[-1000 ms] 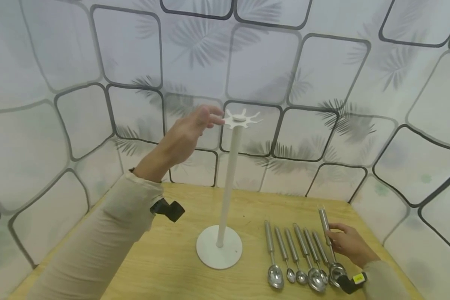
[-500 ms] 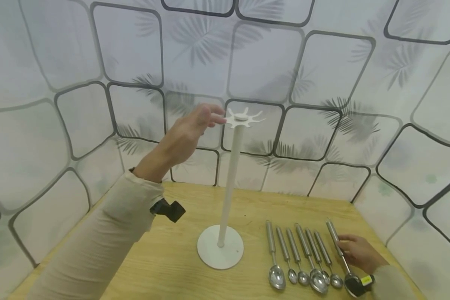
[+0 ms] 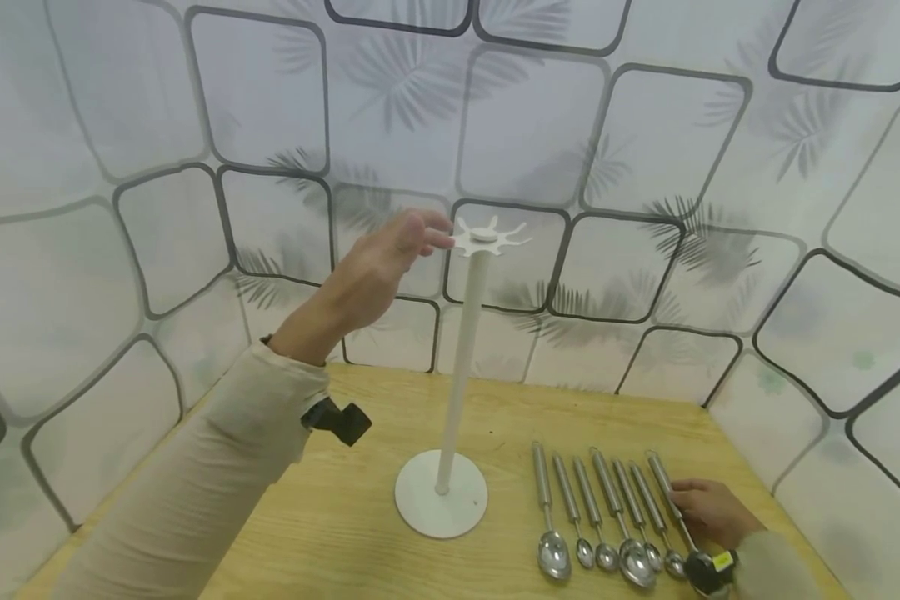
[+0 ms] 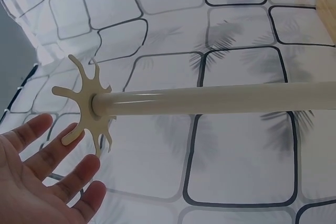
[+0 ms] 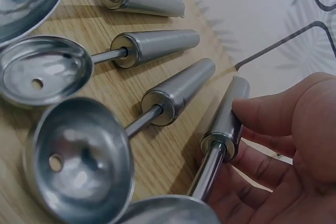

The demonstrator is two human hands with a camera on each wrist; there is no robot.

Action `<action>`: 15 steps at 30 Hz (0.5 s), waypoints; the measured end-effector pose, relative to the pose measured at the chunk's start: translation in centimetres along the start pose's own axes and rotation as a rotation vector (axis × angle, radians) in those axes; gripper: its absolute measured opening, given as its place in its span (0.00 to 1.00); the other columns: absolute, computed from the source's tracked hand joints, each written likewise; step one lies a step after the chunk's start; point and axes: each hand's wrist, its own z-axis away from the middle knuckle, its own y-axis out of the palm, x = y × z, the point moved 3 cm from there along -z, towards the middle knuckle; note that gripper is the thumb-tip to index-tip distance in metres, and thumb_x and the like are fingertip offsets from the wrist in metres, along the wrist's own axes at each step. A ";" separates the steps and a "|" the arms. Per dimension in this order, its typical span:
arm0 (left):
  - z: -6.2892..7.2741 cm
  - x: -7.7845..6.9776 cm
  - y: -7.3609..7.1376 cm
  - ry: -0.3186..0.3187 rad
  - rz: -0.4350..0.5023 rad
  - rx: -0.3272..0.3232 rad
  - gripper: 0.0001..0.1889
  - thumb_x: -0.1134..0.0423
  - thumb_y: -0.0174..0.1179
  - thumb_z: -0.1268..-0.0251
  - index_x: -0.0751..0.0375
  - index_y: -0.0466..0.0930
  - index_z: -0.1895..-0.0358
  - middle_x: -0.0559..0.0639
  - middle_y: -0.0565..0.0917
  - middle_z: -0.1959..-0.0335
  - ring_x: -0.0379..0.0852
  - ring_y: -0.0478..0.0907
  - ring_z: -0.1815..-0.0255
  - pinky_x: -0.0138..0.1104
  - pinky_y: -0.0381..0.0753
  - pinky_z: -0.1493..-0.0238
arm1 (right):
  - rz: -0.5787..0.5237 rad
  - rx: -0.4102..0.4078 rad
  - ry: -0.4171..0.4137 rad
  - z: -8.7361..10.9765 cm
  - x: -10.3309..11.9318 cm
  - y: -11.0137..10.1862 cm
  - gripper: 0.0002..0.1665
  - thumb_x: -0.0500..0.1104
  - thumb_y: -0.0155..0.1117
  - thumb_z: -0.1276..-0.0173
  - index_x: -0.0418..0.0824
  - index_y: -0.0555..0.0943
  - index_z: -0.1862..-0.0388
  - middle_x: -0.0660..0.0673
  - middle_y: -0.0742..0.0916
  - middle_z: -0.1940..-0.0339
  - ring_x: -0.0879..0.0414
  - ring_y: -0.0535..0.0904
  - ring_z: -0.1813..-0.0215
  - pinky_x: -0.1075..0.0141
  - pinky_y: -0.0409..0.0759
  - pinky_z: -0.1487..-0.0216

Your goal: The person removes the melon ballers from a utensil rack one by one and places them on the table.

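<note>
A white stand (image 3: 463, 358) with a round base bears a spoked hook ring (image 3: 483, 239) at its top. My left hand (image 3: 378, 262) is raised beside the ring. Its fingers are spread and nearly straight; in the left wrist view the fingertips (image 4: 90, 165) overlap the hook arms. At the far right, my right hand (image 3: 712, 510) pinches the steel handle of a metal spoon (image 5: 228, 111) between thumb and fingers. That spoon lies along the right end of a row of spoons (image 3: 607, 500), its bowl partly hidden by the wrist camera in the head view.
The row has several steel-handled spoons of differing bowl sizes, bowls toward me; at least two bowls have a small hole. All lie on a light wooden table (image 3: 345, 517). Patterned curtains (image 3: 390, 100) close in the back and both sides.
My right hand has carried the spoon rightward off its neighbour, then down and slightly left beside the row. The left hand stays at the hook ring.
</note>
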 end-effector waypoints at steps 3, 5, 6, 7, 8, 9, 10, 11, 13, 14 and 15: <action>0.0 0.0 0.1 -0.004 -0.010 0.000 0.26 0.49 0.25 0.21 0.57 0.67 0.35 0.53 0.77 0.39 0.53 0.69 0.40 0.50 0.64 0.38 | 0.020 -0.027 -0.004 0.0 0.0 0.1 0.29 0.35 0.56 0.30 0.12 0.63 0.41 0.37 0.85 0.59 0.49 0.82 0.58 0.57 0.83 0.58; 0.0 0.0 0.1 -0.008 -0.015 -0.004 0.26 0.50 0.25 0.20 0.56 0.67 0.35 0.53 0.77 0.39 0.52 0.69 0.40 0.50 0.64 0.38 | 0.034 -0.035 -0.009 0.0 0.2 0.2 0.28 0.35 0.56 0.30 0.13 0.64 0.42 0.36 0.85 0.59 0.48 0.83 0.58 0.56 0.83 0.58; 0.0 0.0 0.1 -0.005 -0.019 -0.006 0.26 0.50 0.25 0.20 0.56 0.67 0.35 0.53 0.77 0.39 0.52 0.70 0.40 0.50 0.64 0.38 | 0.036 -0.035 -0.013 0.0 0.3 0.3 0.28 0.35 0.56 0.30 0.12 0.64 0.42 0.35 0.85 0.59 0.47 0.83 0.58 0.56 0.83 0.58; 0.0 0.0 0.1 -0.002 -0.021 -0.008 0.26 0.50 0.25 0.20 0.56 0.67 0.35 0.53 0.77 0.39 0.52 0.70 0.40 0.50 0.64 0.38 | 0.039 -0.034 -0.015 0.0 0.4 0.3 0.28 0.34 0.57 0.31 0.13 0.64 0.42 0.34 0.85 0.59 0.47 0.83 0.58 0.56 0.83 0.58; -0.1 -0.1 0.1 -0.001 -0.022 -0.009 0.25 0.50 0.25 0.20 0.56 0.67 0.35 0.53 0.78 0.39 0.52 0.70 0.40 0.51 0.64 0.39 | 0.044 -0.042 -0.010 0.1 0.4 0.4 0.27 0.34 0.57 0.31 0.13 0.65 0.43 0.34 0.85 0.59 0.47 0.83 0.58 0.56 0.83 0.58; -0.1 -0.1 0.1 -0.001 -0.022 -0.009 0.25 0.50 0.25 0.20 0.56 0.67 0.35 0.53 0.78 0.39 0.52 0.70 0.40 0.51 0.64 0.39 | 0.052 -0.049 -0.007 0.1 0.5 0.4 0.27 0.34 0.57 0.31 0.13 0.65 0.43 0.34 0.85 0.59 0.47 0.83 0.59 0.56 0.83 0.58; -0.1 -0.1 0.1 -0.001 -0.020 -0.007 0.25 0.50 0.25 0.20 0.56 0.67 0.35 0.53 0.77 0.39 0.52 0.69 0.40 0.51 0.64 0.38 | 0.060 -0.044 -0.011 0.2 0.5 0.4 0.27 0.34 0.57 0.31 0.13 0.65 0.43 0.33 0.84 0.59 0.47 0.83 0.59 0.55 0.83 0.58; -0.1 -0.1 0.1 -0.003 -0.019 -0.007 0.25 0.50 0.25 0.21 0.55 0.67 0.35 0.53 0.77 0.39 0.52 0.69 0.40 0.51 0.64 0.39 | 0.066 -0.045 -0.010 0.2 0.6 0.4 0.27 0.34 0.57 0.32 0.13 0.65 0.44 0.32 0.84 0.59 0.46 0.83 0.58 0.55 0.83 0.58; -0.1 -0.2 0.2 -0.008 -0.014 -0.002 0.26 0.49 0.25 0.21 0.55 0.67 0.35 0.53 0.77 0.39 0.52 0.69 0.40 0.51 0.64 0.38 | 0.070 -0.059 0.004 0.3 0.6 0.4 0.26 0.33 0.57 0.32 0.13 0.66 0.44 0.32 0.84 0.59 0.46 0.83 0.58 0.55 0.83 0.58; -0.1 -0.2 0.2 -0.011 -0.012 0.001 0.26 0.49 0.25 0.21 0.55 0.67 0.35 0.53 0.77 0.39 0.52 0.69 0.39 0.51 0.64 0.38 | 0.069 -0.055 0.004 0.3 0.6 0.5 0.25 0.33 0.57 0.32 0.13 0.66 0.44 0.32 0.84 0.59 0.45 0.83 0.58 0.54 0.83 0.58; 0.0 -0.2 0.2 -0.015 -0.010 0.002 0.26 0.49 0.25 0.21 0.55 0.66 0.34 0.53 0.77 0.39 0.52 0.69 0.39 0.51 0.64 0.38 | 0.077 -0.054 0.006 0.3 0.7 0.5 0.26 0.33 0.57 0.32 0.13 0.66 0.45 0.31 0.84 0.59 0.45 0.83 0.58 0.54 0.83 0.58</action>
